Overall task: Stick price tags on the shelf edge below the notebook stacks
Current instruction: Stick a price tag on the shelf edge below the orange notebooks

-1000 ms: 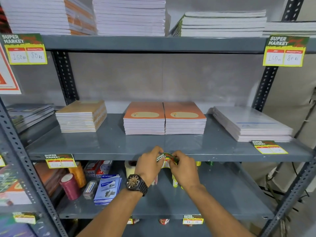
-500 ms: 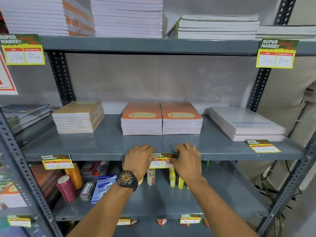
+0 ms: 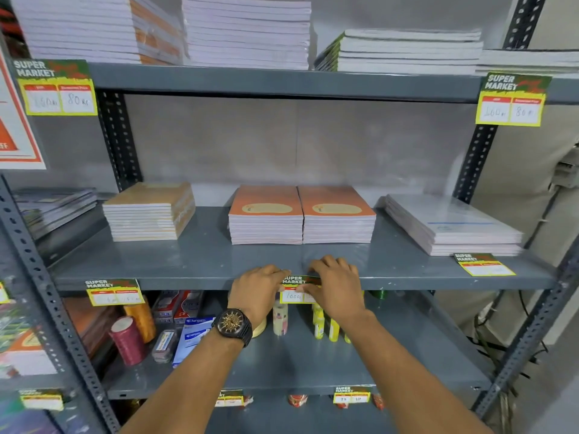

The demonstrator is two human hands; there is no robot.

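A green and yellow price tag (image 3: 294,288) lies flat against the front edge of the grey middle shelf (image 3: 194,281), right below two orange notebook stacks (image 3: 302,214). My left hand (image 3: 257,292) presses the tag's left end and my right hand (image 3: 336,286) presses its right end, fingers over the shelf lip. Both hands cover part of the tag. Another tag (image 3: 113,291) is stuck on the same edge further left, below a tan notebook stack (image 3: 150,211). A loose tag (image 3: 482,264) lies on the shelf top beside a white notebook stack (image 3: 451,227).
The top shelf holds tall notebook stacks (image 3: 247,31) with tags (image 3: 510,100) at both ends of its edge. On the lower shelf stand thread spools (image 3: 127,339), a stapler box (image 3: 191,336) and small bottles (image 3: 326,327). Perforated uprights (image 3: 470,164) frame the rack.
The tag was held curled between both hands below the shelf edge; now it lies flat on the edge with both hands pressing it. The view moved slightly closer.
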